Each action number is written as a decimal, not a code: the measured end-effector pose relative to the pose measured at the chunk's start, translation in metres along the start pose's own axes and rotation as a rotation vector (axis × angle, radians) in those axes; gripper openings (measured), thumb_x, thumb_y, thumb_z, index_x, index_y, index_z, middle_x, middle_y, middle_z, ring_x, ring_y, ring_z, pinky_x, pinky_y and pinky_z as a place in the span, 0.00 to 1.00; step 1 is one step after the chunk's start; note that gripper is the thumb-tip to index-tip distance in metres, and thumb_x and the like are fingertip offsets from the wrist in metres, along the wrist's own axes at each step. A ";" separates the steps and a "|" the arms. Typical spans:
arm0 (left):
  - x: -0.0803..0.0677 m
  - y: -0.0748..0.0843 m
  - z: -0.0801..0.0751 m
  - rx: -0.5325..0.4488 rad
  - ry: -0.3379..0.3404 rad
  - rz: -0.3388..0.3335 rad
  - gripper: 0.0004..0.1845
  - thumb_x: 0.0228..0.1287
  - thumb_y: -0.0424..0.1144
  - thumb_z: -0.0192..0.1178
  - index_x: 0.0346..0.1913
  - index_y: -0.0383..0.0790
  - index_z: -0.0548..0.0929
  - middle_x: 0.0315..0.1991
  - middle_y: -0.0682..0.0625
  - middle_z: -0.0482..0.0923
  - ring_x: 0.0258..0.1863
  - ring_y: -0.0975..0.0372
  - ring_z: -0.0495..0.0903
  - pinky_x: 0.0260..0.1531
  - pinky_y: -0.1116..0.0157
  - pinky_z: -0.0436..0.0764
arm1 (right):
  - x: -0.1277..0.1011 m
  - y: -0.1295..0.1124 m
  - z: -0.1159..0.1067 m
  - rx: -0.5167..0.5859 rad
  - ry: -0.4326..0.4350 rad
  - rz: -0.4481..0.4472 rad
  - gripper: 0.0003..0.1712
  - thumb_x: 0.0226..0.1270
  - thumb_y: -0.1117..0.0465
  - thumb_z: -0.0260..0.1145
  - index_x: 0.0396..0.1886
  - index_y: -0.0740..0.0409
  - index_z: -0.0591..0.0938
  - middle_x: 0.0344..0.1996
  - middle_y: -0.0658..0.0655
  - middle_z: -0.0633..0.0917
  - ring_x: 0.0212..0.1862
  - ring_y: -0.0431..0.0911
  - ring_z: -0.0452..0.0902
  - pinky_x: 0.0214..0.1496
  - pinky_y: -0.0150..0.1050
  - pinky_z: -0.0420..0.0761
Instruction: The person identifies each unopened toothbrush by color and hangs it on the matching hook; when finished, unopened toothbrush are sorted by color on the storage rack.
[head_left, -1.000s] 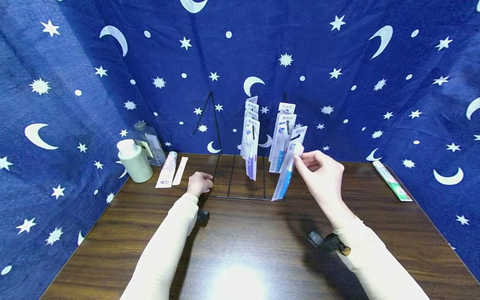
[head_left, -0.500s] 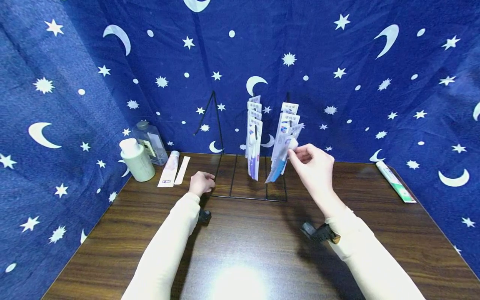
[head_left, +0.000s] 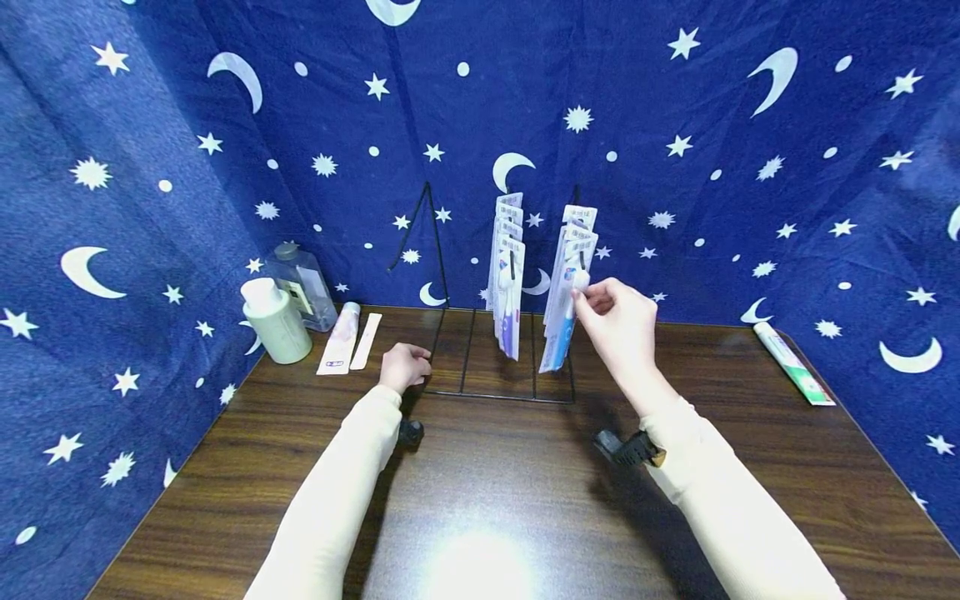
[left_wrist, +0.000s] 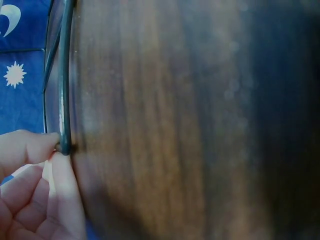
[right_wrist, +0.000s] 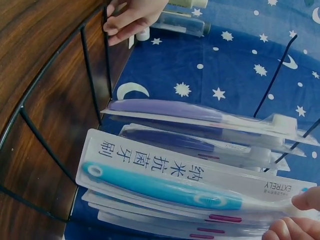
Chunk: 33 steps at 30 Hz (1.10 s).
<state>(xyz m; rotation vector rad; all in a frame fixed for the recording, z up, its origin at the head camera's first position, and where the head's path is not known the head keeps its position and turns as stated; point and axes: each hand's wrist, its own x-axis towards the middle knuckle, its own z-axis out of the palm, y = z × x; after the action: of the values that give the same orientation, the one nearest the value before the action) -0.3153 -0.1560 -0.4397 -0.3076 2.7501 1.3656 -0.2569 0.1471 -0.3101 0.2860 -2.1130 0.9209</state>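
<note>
A wire rack (head_left: 498,367) stands at the middle of the worktop's (head_left: 495,492) far edge, toothbrush packs (head_left: 507,283) hanging on it in two rows. Two bottles (head_left: 285,304) and two tubes (head_left: 341,337) sit in the far left corner. Another tube (head_left: 793,363) lies at the far right corner.

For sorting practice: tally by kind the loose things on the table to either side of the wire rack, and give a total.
Bottles: 2
Tubes: 2
Flat white strip: 1
Total: 5
</note>
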 end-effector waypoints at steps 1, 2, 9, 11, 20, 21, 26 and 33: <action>-0.001 0.000 0.000 -0.001 -0.001 0.000 0.16 0.53 0.25 0.55 0.45 0.31 0.85 0.40 0.36 0.83 0.24 0.62 0.82 0.25 0.71 0.86 | 0.001 0.001 0.001 -0.003 0.001 0.002 0.08 0.56 0.62 0.69 0.24 0.64 0.83 0.19 0.59 0.84 0.22 0.49 0.79 0.26 0.21 0.66; -0.001 0.001 0.000 -0.001 -0.002 0.000 0.16 0.53 0.25 0.55 0.45 0.31 0.85 0.40 0.36 0.83 0.23 0.62 0.82 0.25 0.71 0.86 | 0.001 0.002 0.001 -0.005 0.001 0.005 0.08 0.56 0.62 0.68 0.25 0.64 0.83 0.19 0.59 0.84 0.22 0.50 0.79 0.26 0.21 0.66; -0.003 0.001 0.000 0.002 0.003 0.021 0.16 0.52 0.25 0.55 0.44 0.30 0.84 0.38 0.36 0.84 0.22 0.63 0.81 0.24 0.71 0.86 | 0.004 0.004 0.002 -0.026 -0.009 0.032 0.09 0.56 0.62 0.68 0.26 0.65 0.83 0.19 0.59 0.84 0.22 0.49 0.79 0.26 0.30 0.71; -0.002 0.001 0.000 0.006 0.002 0.025 0.16 0.52 0.25 0.55 0.44 0.30 0.85 0.38 0.36 0.84 0.21 0.63 0.81 0.24 0.71 0.85 | 0.004 0.004 0.002 -0.031 -0.015 0.040 0.09 0.57 0.62 0.68 0.26 0.65 0.83 0.19 0.59 0.84 0.22 0.49 0.78 0.26 0.34 0.72; 0.002 -0.002 -0.001 0.019 -0.004 0.017 0.16 0.51 0.25 0.56 0.45 0.31 0.85 0.38 0.37 0.84 0.20 0.65 0.80 0.23 0.72 0.85 | 0.005 0.003 -0.002 -0.059 -0.096 0.083 0.12 0.59 0.60 0.68 0.33 0.68 0.84 0.22 0.61 0.85 0.25 0.52 0.81 0.30 0.45 0.78; 0.002 -0.002 -0.001 0.020 -0.005 0.019 0.16 0.51 0.25 0.56 0.45 0.31 0.85 0.37 0.37 0.84 0.20 0.65 0.80 0.23 0.72 0.85 | 0.005 0.003 -0.003 -0.060 -0.106 0.087 0.13 0.59 0.60 0.68 0.34 0.68 0.84 0.23 0.62 0.86 0.26 0.52 0.81 0.31 0.46 0.78; 0.003 -0.003 0.001 0.003 0.000 0.026 0.16 0.51 0.25 0.56 0.44 0.30 0.85 0.36 0.38 0.84 0.20 0.65 0.80 0.23 0.72 0.85 | 0.003 0.005 -0.005 -0.057 -0.121 0.094 0.16 0.57 0.59 0.70 0.37 0.69 0.84 0.24 0.62 0.86 0.27 0.53 0.83 0.32 0.48 0.81; -0.001 -0.010 -0.001 -0.058 0.014 0.072 0.14 0.52 0.24 0.60 0.44 0.27 0.84 0.37 0.36 0.84 0.22 0.65 0.81 0.24 0.72 0.85 | -0.002 0.011 -0.007 -0.056 -0.130 0.074 0.15 0.59 0.59 0.68 0.38 0.68 0.84 0.26 0.62 0.86 0.29 0.53 0.83 0.34 0.48 0.83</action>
<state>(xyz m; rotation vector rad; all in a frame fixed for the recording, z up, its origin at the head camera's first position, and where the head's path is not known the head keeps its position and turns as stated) -0.3123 -0.1620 -0.4469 -0.2241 2.7626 1.4674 -0.2565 0.1599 -0.3146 0.2458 -2.2782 0.9050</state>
